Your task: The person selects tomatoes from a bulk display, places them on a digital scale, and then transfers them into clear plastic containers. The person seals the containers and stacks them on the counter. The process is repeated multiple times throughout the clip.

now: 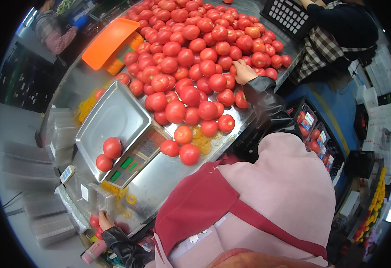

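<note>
My right hand [243, 73] grips a tomato [233, 70] at the pile's right side. My left hand [106, 220], at the lower left, has curled fingers beside two tomatoes [94, 220] and clear plastic packaging [96, 198]; what exactly it holds is unclear. The large heap of red tomatoes [185, 57] covers much of the steel table [155, 187]. A scale with a steel pan [101, 118] holds two tomatoes [112, 147]. Yellow rubber bands [202, 142] lie around it.
An orange tray [106, 38] sits beyond the scale. Stacked clear containers [39, 176] line the left. A black crate [316, 143] with packed tomatoes is at my right. Co-workers stand at upper right [338, 29] and upper left [48, 33], near another black crate [285, 15].
</note>
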Action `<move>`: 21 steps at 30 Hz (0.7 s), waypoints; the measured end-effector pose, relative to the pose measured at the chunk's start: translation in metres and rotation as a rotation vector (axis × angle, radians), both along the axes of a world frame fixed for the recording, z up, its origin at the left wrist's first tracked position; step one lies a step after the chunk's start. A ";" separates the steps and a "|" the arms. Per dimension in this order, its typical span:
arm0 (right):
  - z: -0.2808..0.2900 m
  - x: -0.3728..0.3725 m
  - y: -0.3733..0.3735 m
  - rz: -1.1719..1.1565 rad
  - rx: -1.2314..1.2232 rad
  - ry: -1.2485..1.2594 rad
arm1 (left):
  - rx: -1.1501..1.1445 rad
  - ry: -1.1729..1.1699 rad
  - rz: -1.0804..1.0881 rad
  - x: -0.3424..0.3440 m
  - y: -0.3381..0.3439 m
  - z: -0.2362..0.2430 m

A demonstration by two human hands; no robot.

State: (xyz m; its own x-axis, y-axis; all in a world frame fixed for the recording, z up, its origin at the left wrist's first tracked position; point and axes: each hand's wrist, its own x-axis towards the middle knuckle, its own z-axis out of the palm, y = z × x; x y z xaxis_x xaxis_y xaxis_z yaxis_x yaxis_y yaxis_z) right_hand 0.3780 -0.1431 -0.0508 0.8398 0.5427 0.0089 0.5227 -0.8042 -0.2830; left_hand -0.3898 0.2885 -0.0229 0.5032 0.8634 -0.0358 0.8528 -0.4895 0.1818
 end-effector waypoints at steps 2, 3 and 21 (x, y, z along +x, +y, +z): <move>0.010 -0.010 -0.002 0.033 -0.066 -0.027 | -0.008 0.038 0.011 -0.001 0.002 -0.003; 0.017 -0.017 -0.002 0.049 -0.100 -0.043 | 0.019 0.084 -0.010 -0.001 0.004 -0.004; 0.030 0.022 0.113 -0.168 0.142 0.072 | 0.388 -0.523 -0.327 0.132 -0.165 0.032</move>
State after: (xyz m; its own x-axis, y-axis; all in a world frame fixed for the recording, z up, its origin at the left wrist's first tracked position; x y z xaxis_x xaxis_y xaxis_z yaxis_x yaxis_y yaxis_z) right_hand 0.4001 -0.0299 -0.0206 0.9197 0.3924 0.0119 0.3587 -0.8276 -0.4318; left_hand -0.2582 0.1237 0.0090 0.6049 0.5675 0.5586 0.5008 -0.8165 0.2873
